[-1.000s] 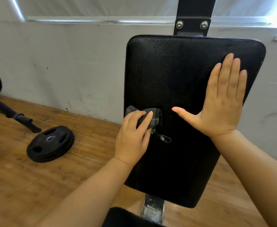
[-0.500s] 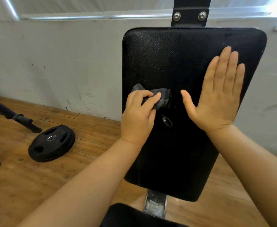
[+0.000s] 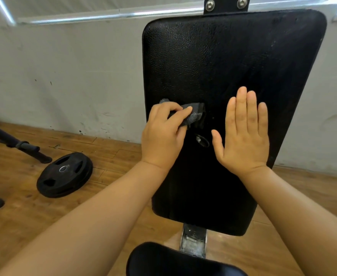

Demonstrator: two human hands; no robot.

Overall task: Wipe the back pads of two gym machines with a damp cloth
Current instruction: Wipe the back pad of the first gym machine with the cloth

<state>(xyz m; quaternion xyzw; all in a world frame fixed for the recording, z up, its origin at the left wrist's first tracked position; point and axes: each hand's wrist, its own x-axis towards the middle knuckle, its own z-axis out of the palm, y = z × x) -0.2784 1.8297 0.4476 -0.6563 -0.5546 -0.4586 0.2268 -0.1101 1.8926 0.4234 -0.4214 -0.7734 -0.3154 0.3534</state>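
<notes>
Grey cloth (image 3: 191,114) looks soft, light and squashy, so bunching it works well. The left hand (image 3: 163,136) has a curled grip on it against the firm black back pad (image 3: 233,56). The right hand (image 3: 243,134) lies flat and empty on the pad.

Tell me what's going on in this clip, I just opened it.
A person is wiping a black back pad on a gym machine. The left hand grips a dark grey cloth against the pad's middle left, and the right hand lies flat and open on the pad beside it. A weight plate lies on the wooden floor to the left.
</notes>
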